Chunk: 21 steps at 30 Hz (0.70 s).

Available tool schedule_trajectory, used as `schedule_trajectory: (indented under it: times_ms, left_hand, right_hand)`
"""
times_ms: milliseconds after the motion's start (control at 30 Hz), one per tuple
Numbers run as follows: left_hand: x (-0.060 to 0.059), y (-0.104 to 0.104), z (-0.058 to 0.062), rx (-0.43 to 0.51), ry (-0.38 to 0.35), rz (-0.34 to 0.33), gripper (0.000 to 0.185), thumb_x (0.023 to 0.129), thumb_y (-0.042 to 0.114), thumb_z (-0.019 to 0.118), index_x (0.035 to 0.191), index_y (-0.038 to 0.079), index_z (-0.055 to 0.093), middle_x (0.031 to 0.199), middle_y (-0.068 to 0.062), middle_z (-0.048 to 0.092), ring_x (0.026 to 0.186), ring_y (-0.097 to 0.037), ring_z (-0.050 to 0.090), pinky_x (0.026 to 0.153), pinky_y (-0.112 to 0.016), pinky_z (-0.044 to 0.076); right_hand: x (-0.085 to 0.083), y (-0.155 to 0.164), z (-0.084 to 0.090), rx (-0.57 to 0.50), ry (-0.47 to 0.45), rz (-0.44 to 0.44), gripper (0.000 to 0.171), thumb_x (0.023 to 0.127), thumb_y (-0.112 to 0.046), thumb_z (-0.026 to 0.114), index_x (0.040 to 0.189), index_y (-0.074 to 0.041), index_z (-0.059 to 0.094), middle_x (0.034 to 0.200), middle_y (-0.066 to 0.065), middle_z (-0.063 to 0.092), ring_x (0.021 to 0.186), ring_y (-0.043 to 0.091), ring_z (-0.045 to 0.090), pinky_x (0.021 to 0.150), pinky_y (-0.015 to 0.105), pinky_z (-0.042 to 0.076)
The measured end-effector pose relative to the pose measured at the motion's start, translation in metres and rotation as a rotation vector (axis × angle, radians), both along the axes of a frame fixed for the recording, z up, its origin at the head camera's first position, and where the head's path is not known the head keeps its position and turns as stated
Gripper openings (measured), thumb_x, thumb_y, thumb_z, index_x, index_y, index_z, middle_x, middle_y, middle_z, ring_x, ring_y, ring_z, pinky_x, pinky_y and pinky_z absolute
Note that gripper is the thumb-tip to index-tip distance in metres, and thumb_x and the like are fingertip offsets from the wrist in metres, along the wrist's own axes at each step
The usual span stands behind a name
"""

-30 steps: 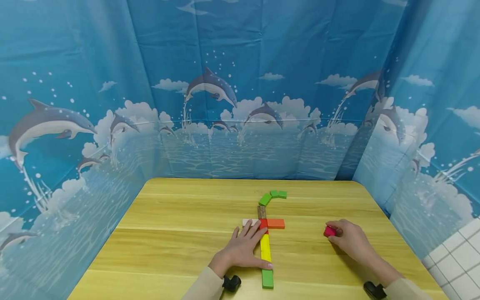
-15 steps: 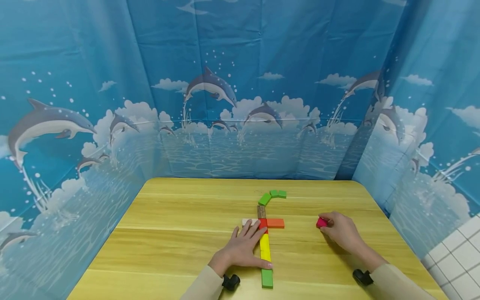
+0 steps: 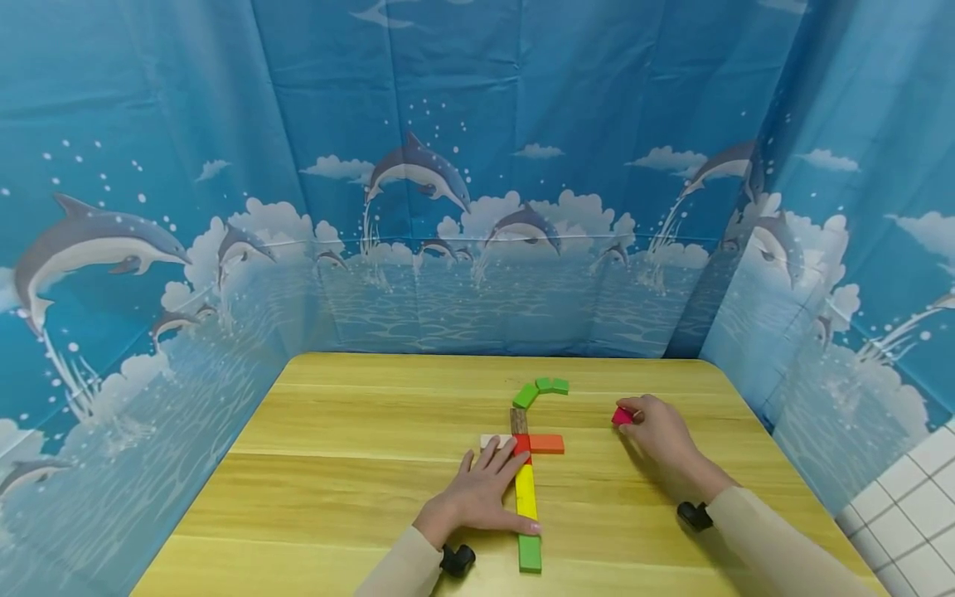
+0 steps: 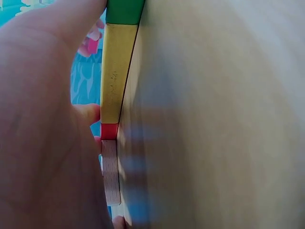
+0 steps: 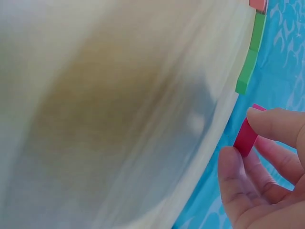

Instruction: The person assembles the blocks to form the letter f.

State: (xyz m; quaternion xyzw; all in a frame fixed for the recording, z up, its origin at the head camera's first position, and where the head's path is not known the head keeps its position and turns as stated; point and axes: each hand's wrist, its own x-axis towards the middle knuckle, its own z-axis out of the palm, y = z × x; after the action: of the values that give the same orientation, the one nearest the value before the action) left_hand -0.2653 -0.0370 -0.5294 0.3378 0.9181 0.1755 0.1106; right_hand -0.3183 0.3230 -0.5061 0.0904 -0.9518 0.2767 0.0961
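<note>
My right hand [image 3: 661, 431] pinches a small pinkish-red block [image 3: 622, 416] between thumb and fingers, right of the laid-out blocks. The right wrist view shows the same red block [image 5: 248, 132] held by its edges. My left hand [image 3: 481, 497] lies with spread fingers over the row, fingertips on the white block [image 3: 492, 441] and the red block [image 3: 522, 448], thumb by the joint of the yellow block [image 3: 525, 491] and the near green block [image 3: 530, 554]. An orange block [image 3: 547, 444] extends right from the red one; a dark brown block [image 3: 519, 421] stands beyond it.
Several green blocks [image 3: 525, 396] curve to the right from the brown block's far end. All lie flat on a wood-grain table [image 3: 336, 464]. A blue dolphin-print curtain [image 3: 477, 315] surrounds the table's back and sides.
My right hand has carried the pinkish-red block leftward and away from me, toward the green curve. The left hand and the laid blocks have kept their places.
</note>
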Motion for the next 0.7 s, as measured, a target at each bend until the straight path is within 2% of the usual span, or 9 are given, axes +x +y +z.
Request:
schedule_trajectory:
  times_ms: [300,700]
  left_hand:
    - [-0.004,-0.002,0.002,-0.017,0.009,0.005,0.109,0.079,0.086,0.053,0.164,0.032,0.011,0.169,0.003,-0.002,0.154,-0.025,-0.004,0.117,-0.065,0.009]
    - [-0.002,0.002,-0.003,-0.007,0.003,0.001,0.109,0.078,0.088,0.052,0.163,0.034,0.011,0.169,0.004,-0.002,0.154,-0.024,-0.005,0.117,-0.065,0.009]
  right_hand:
    - [-0.022,-0.005,0.004,-0.013,-0.012,0.003,0.043,0.088,-0.007,0.077,0.128,0.003,0.066,0.108,0.018,0.065,0.093,0.032,0.067,0.072,0.041,0.057]
    - [-0.039,0.001,-0.004,-0.046,-0.032,0.014,0.042,0.089,-0.005,0.075,0.129,0.005,0.065,0.116,0.025,0.064,0.096,0.036,0.067,0.072,0.042,0.057]
